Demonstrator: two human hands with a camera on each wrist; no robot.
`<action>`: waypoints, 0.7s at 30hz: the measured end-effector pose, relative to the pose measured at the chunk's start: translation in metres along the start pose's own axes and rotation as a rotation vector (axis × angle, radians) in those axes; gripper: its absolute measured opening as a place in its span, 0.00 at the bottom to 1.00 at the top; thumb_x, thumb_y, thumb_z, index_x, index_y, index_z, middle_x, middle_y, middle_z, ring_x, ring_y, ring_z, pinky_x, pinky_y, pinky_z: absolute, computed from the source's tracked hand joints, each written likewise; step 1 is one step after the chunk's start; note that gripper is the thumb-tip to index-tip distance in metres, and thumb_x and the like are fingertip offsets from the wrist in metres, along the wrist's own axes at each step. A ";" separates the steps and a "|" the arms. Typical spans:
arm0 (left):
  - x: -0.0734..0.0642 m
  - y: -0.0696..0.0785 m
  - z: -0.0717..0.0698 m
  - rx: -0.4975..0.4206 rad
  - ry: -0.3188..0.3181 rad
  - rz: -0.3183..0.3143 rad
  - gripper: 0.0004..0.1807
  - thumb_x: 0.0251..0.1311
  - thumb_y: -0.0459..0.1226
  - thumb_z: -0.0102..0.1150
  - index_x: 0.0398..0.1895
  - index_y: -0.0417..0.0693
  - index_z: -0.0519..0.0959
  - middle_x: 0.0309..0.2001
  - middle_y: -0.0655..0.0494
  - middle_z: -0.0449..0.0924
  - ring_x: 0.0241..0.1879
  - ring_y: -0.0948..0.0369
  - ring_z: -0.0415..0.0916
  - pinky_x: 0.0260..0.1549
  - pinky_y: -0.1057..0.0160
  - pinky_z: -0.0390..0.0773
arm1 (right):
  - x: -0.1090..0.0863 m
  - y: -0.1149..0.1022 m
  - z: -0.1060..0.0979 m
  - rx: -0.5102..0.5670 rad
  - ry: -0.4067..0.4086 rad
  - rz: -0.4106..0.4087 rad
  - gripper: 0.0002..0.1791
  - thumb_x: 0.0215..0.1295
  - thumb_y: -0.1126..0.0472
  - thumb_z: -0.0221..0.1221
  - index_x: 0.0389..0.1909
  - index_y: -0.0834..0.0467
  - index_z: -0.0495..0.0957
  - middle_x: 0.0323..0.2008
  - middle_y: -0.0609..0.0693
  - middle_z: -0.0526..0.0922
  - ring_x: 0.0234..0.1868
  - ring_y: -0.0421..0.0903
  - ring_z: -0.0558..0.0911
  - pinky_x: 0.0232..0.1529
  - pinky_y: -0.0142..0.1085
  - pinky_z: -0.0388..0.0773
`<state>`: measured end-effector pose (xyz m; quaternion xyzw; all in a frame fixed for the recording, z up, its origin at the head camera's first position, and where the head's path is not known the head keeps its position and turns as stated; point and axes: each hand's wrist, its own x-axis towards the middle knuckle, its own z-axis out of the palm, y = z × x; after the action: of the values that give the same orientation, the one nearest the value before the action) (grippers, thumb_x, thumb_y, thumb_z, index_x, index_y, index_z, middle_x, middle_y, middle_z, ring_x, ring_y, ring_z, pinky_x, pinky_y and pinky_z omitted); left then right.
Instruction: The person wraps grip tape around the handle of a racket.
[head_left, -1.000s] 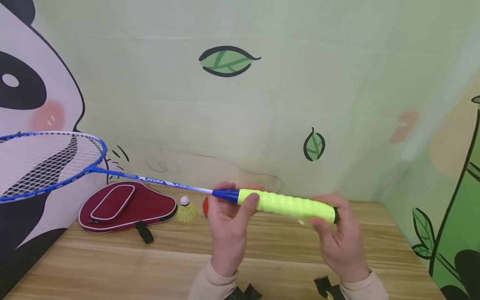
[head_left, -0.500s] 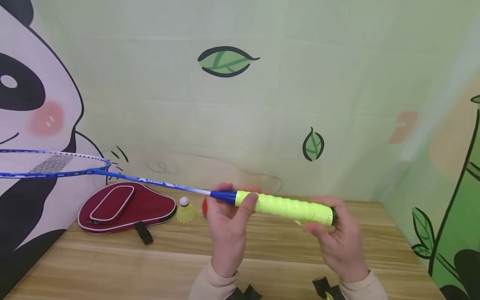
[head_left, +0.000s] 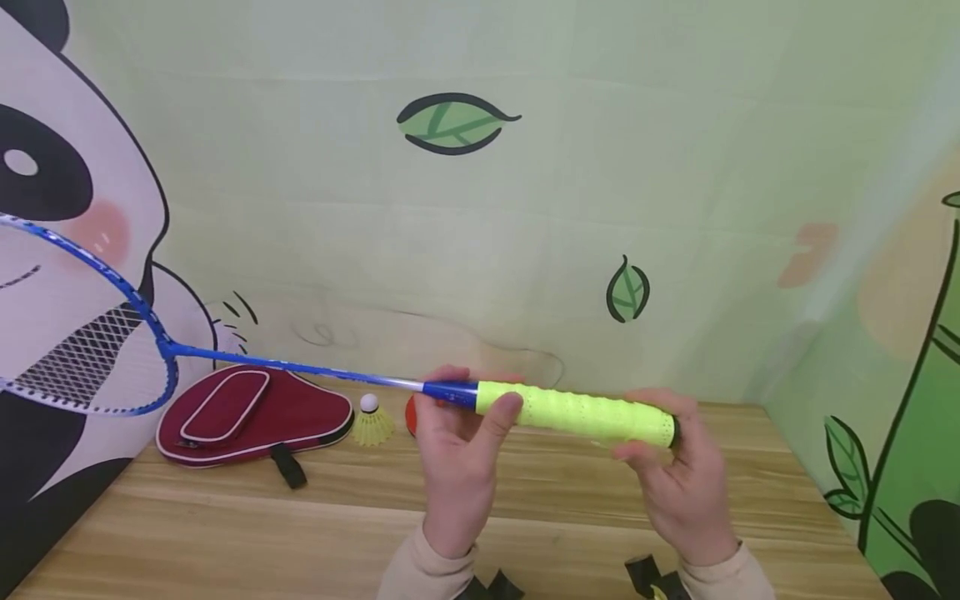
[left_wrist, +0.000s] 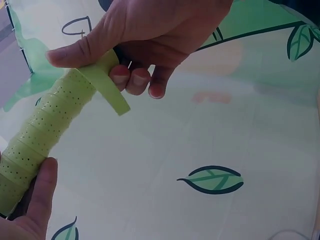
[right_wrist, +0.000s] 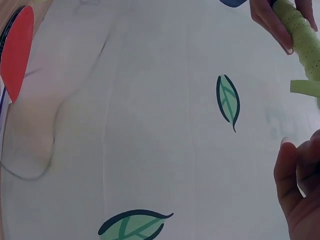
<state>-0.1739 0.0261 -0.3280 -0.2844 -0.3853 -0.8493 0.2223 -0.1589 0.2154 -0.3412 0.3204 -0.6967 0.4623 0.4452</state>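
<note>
Both hands hold a badminton racket (head_left: 375,379) level, with its blue head reaching out to the left. My left hand (head_left: 459,462) grips it where the blue cone meets the bright yellow perforated grip wrap (head_left: 577,408), thumb along the wrap. Around the butt end, my right hand (head_left: 684,479) curls its fingers over the top, with the thumb low in front. The left wrist view shows a flat loose tape end (left_wrist: 107,92) hanging beside the right hand's thumb (left_wrist: 67,56). In the right wrist view the same strip sticks out between the hands.
Behind on the wooden table (head_left: 247,533) lie a maroon zip bag (head_left: 300,408) with a black strap and a yellow shuttlecock (head_left: 372,423). A red-faced paddle (right_wrist: 17,55) is mostly hidden behind the left hand in the head view. A printed cloth backdrop (head_left: 525,225) rises behind.
The racket has rolled about its length: its head went from tilted, through nearly edge-on, to showing its strings more fully now. Both hands stay nearly in place.
</note>
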 end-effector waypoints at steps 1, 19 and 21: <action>0.000 0.000 0.000 0.004 0.002 0.006 0.24 0.57 0.26 0.65 0.49 0.43 0.60 0.39 0.51 0.82 0.39 0.58 0.79 0.39 0.68 0.77 | 0.000 0.000 0.000 -0.012 0.002 0.002 0.34 0.62 0.47 0.59 0.46 0.78 0.70 0.36 0.51 0.79 0.31 0.37 0.75 0.33 0.24 0.73; 0.001 0.001 0.000 -0.006 -0.003 0.027 0.22 0.59 0.25 0.62 0.49 0.44 0.61 0.40 0.48 0.84 0.40 0.56 0.80 0.39 0.68 0.77 | 0.000 0.000 0.006 -0.021 0.013 0.006 0.33 0.66 0.47 0.57 0.48 0.78 0.70 0.36 0.53 0.77 0.30 0.38 0.73 0.31 0.25 0.71; 0.001 0.000 0.000 -0.006 -0.009 0.033 0.22 0.59 0.24 0.62 0.49 0.44 0.62 0.40 0.49 0.83 0.41 0.56 0.79 0.40 0.69 0.76 | 0.000 -0.001 0.007 -0.013 0.015 0.018 0.31 0.67 0.48 0.56 0.47 0.78 0.69 0.35 0.52 0.77 0.29 0.37 0.72 0.29 0.25 0.71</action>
<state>-0.1749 0.0258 -0.3272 -0.2953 -0.3788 -0.8454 0.2336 -0.1597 0.2086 -0.3423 0.3076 -0.6991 0.4641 0.4486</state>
